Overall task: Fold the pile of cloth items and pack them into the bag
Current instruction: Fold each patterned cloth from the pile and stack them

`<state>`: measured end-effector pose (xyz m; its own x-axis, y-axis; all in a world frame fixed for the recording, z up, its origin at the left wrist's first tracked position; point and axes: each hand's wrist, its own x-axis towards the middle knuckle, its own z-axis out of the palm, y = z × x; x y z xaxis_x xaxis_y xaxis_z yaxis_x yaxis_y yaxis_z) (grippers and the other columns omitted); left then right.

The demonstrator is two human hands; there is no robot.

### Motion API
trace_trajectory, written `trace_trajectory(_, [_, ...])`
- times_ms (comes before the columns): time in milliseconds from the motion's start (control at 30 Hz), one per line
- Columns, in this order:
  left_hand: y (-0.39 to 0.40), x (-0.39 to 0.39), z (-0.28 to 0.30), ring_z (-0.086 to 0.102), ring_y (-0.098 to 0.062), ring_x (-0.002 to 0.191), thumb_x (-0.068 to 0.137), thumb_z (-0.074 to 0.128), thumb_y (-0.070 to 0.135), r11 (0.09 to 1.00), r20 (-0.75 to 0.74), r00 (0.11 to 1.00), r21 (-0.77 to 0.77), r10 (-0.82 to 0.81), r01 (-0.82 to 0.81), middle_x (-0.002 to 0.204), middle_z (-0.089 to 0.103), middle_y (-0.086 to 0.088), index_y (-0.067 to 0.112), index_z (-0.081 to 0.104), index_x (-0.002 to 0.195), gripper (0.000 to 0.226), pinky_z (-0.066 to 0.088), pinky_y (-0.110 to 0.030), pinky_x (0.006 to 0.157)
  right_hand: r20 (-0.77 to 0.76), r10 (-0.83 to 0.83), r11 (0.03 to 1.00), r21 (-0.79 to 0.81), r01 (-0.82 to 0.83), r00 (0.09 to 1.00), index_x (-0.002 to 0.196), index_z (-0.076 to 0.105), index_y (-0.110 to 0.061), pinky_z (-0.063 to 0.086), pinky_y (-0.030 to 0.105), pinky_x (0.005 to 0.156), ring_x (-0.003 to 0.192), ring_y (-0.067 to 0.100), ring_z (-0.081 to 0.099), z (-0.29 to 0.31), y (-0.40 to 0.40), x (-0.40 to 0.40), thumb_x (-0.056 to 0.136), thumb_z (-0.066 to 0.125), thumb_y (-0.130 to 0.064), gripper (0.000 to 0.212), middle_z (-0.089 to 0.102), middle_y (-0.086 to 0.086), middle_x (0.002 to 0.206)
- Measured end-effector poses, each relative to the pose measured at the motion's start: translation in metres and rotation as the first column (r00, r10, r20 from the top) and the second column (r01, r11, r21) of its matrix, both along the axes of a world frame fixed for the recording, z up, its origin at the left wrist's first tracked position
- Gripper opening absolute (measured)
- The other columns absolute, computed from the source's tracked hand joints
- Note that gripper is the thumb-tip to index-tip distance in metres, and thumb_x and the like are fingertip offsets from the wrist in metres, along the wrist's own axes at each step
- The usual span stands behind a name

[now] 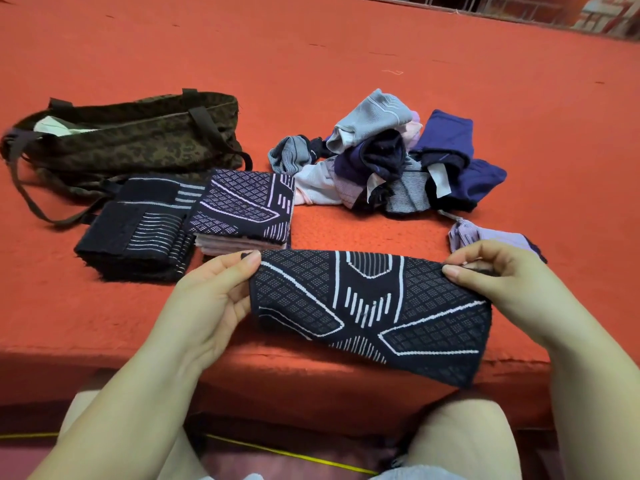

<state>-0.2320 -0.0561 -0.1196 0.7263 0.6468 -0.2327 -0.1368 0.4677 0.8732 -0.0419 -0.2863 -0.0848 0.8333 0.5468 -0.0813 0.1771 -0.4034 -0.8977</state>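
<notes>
nearest to me i see my knees [460, 441] and a yellow line [287, 453] on the floor below. above them both hands hold a dark cloth [370, 315] with white lines, stretched flat in the air over the front edge of the red surface [346, 46]. the left hand [211, 299] pinches the left top corner of the cloth between thumb and fingers. the right hand [491, 275] pinches the right top corner, with fingers curled on the edge. just behind the right hand lies a small lilac piece [485, 235]. behind the left hand stand two folded stacks, touching each other: a dark striped stack [138, 233] on the left and a patterned stack [246, 206] beside it. farther back on the right is the loose pile [391, 161] of blue, grey and pink items. farther on the left lies the bag [131, 140], dark with a spotted print, its mouth open, straps lying loose, just behind the stacks.
</notes>
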Motion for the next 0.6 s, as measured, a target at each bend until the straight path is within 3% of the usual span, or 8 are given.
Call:
trace_trajectory(100, [0.0,0.001,-0.005,0.065,-0.003,0.057,0.084,0.056,0.0,0.999,-0.037,0.999,-0.014,0.039,-0.039,0.07,0.071,0.004,0.011,0.063,0.098,0.02,0.052,-0.015,0.05,-0.024,-0.006,1.0,-0.017,0.006,1.0,0.085,0.065,-0.011,0.045,0.005,0.057,0.055,0.0,0.06,-0.004,0.0,0.002,0.078,0.072,-0.006,0.01,0.067,-0.006,0.059])
trace_trajectory(233, [-0.002,0.0,-0.007,0.064,-0.004,0.056,0.086,0.055,-0.004,0.991,-0.082,0.997,0.133,-0.006,0.017,0.067,0.07,0.003,0.013,0.064,0.092,0.02,0.049,-0.015,0.048,-0.056,0.01,0.998,-0.063,-0.014,0.998,0.087,0.065,-0.011,0.043,0.004,0.055,0.054,-0.002,0.06,-0.005,-0.002,0.006,0.076,0.074,-0.006,0.016,0.068,-0.004,0.061])
trace_trajectory(333, [-0.003,0.007,-0.011,0.067,-0.008,0.067,0.082,0.053,-0.014,0.977,-0.107,0.992,0.192,-0.073,0.093,0.079,0.072,-0.002,0.014,0.064,0.096,0.033,0.053,-0.016,0.059,0.001,-0.044,0.992,-0.121,0.044,0.999,0.089,0.065,-0.014,0.042,0.005,0.055,0.058,0.001,0.059,-0.011,0.003,0.015,0.075,0.077,-0.01,0.019,0.065,-0.003,0.066])
trace_trajectory(367, [-0.002,0.01,-0.015,0.067,-0.007,0.074,0.081,0.053,-0.018,0.953,-0.142,0.988,0.289,-0.054,0.093,0.088,0.072,-0.002,0.017,0.064,0.098,0.041,0.054,-0.016,0.067,0.057,-0.084,0.984,-0.152,0.092,0.995,0.092,0.064,-0.015,0.043,0.007,0.059,0.066,0.006,0.06,-0.015,0.007,0.018,0.076,0.077,-0.011,0.021,0.066,0.001,0.074])
trace_trajectory(400, [-0.001,0.014,-0.02,0.066,-0.006,0.081,0.08,0.052,-0.02,0.883,-0.204,0.979,0.46,0.005,0.092,0.096,0.069,0.001,0.022,0.063,0.1,0.048,0.053,-0.017,0.076,0.135,-0.121,0.971,-0.19,0.145,0.983,0.099,0.063,-0.016,0.044,0.012,0.067,0.076,0.011,0.061,-0.021,0.011,0.021,0.078,0.076,-0.012,0.025,0.068,0.005,0.086])
trace_trajectory(467, [-0.003,0.019,-0.026,0.058,-0.006,0.097,0.079,0.052,-0.014,0.591,-0.264,0.95,0.798,0.165,0.119,0.111,0.063,0.007,0.028,0.06,0.105,0.05,0.045,-0.021,0.093,0.326,-0.123,0.941,-0.261,0.214,0.937,0.116,0.059,-0.015,0.041,0.023,0.086,0.102,0.02,0.059,-0.033,0.021,0.018,0.081,0.073,-0.012,0.038,0.064,0.009,0.114])
trace_trajectory(533, [-0.014,0.022,-0.032,0.052,-0.009,0.11,0.078,0.05,0.001,0.318,-0.207,0.961,0.937,0.184,0.141,0.119,0.06,0.005,0.022,0.062,0.113,0.042,0.035,-0.023,0.103,0.474,-0.041,0.948,-0.259,0.184,0.879,0.126,0.054,-0.012,0.03,0.021,0.099,0.121,0.021,0.05,-0.044,0.031,0.002,0.083,0.071,-0.015,0.047,0.056,0.007,0.129])
trace_trajectory(600, [-0.027,0.027,-0.038,0.051,-0.014,0.117,0.079,0.044,0.014,0.142,-0.237,0.967,0.964,0.094,0.223,0.126,0.06,0.0,0.016,0.064,0.115,0.041,0.03,-0.027,0.107,0.511,0.1,0.961,-0.271,0.05,0.854,0.13,0.052,-0.013,0.022,0.02,0.106,0.13,0.02,0.042,-0.056,0.043,-0.021,0.085,0.067,-0.019,0.048,0.05,0.006,0.137])
